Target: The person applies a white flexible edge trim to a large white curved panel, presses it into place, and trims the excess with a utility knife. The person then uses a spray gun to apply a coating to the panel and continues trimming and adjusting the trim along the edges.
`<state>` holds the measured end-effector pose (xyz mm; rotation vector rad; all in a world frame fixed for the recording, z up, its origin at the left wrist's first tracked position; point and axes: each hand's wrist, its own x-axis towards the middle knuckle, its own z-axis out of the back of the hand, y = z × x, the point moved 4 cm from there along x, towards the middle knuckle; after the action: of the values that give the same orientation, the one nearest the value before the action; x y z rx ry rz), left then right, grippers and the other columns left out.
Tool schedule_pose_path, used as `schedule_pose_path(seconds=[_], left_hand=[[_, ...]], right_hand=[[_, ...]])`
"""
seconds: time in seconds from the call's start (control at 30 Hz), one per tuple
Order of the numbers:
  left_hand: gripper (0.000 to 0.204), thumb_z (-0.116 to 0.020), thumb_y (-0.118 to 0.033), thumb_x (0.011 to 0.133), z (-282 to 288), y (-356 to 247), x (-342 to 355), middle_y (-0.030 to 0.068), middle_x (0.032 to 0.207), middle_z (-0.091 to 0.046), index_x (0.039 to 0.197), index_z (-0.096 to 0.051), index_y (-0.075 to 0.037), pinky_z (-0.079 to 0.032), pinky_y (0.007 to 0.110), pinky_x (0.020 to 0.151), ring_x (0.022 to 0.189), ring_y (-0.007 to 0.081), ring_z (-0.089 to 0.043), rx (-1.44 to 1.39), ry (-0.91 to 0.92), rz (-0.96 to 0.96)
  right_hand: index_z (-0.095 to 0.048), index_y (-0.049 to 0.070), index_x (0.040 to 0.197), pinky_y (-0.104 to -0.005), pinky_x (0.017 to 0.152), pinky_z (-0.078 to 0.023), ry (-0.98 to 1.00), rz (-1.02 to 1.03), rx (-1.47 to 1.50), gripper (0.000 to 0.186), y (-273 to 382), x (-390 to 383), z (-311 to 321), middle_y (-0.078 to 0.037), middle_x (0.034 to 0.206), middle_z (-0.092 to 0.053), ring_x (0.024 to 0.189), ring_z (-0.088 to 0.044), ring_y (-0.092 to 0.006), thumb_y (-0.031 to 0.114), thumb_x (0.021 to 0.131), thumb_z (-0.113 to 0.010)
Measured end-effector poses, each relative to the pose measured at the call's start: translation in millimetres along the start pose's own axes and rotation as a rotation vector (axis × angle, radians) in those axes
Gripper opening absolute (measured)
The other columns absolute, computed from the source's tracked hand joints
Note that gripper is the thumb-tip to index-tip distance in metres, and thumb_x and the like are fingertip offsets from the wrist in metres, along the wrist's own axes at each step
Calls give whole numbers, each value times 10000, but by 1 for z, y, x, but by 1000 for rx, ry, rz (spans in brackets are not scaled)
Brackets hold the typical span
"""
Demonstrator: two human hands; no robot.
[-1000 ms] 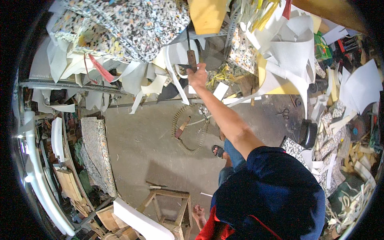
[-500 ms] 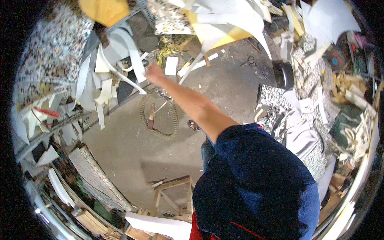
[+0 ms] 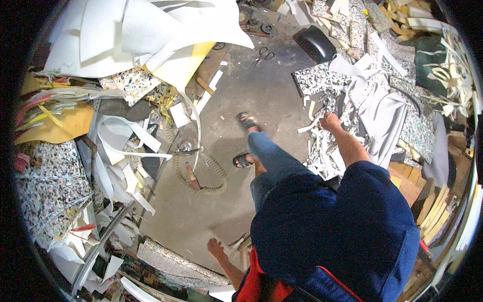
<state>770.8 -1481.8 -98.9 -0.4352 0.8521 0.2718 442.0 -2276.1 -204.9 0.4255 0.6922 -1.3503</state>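
Note:
My left hand point(image 3: 216, 249) hangs low at the left of my body over the grey floor, fingers apart and nothing in them. Farther right, my right hand point(image 3: 331, 122) is held out above a heap of shredded speckled foam point(image 3: 329, 146). Its fingers bend down and are partly hidden, so I cannot tell whether they are closed; nothing shows in it. Grey-white sheet material point(image 3: 377, 116) lies beside it. On the floor, a wooden-handled tool point(image 3: 192, 177) lies within a coiled hose point(image 3: 221, 176). My sandalled feet point(image 3: 246, 121) stand one ahead of the other.
White sheets point(image 3: 100, 45) cover the far left, above a bench side crowded with offcuts and a speckled foam block point(image 3: 53, 186). Scissors point(image 3: 264, 56) and a black curved piece point(image 3: 314, 44) lie on the floor ahead. Foam slabs point(image 3: 176, 264) line the near left.
My right hand has swung from the white strips on the left over to the foam heap on the right. My view has turned, and my left hand and both legs have come into sight.

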Motion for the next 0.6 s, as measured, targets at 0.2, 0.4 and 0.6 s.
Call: schedule_pose_path(seconds=[0.2,0.4,0.6], left_hand=[[468,-563,-333,1014,-51,-147,-39,104,1195,-659,1369,-548,-27,-518,391,816,1035,248,-662,-344,-163,-8],[488,-566,-331,1014,-200,-241,-67,205,1268,-645,1350,-564,23,-508,432,940,1092,329,-655,-142,-28,26],[465,-616,-330,988,-345,-314,-14,261,1281,-630,1259,-610,47,-481,472,986,1158,418,-619,-193,-231,2]], right_hand=[[-700,7,961,-484,797,-563,23,550,-131,346,87,69,-43,-227,962,-715,928,-700,-391,339,880,-643],[-711,50,1035,-475,907,-556,219,866,-86,426,261,90,-12,-206,1021,-708,972,-696,-360,446,919,-605],[-701,76,1044,-464,872,-542,360,800,-79,397,321,167,41,-188,1065,-711,1017,-691,-357,449,921,-644]])
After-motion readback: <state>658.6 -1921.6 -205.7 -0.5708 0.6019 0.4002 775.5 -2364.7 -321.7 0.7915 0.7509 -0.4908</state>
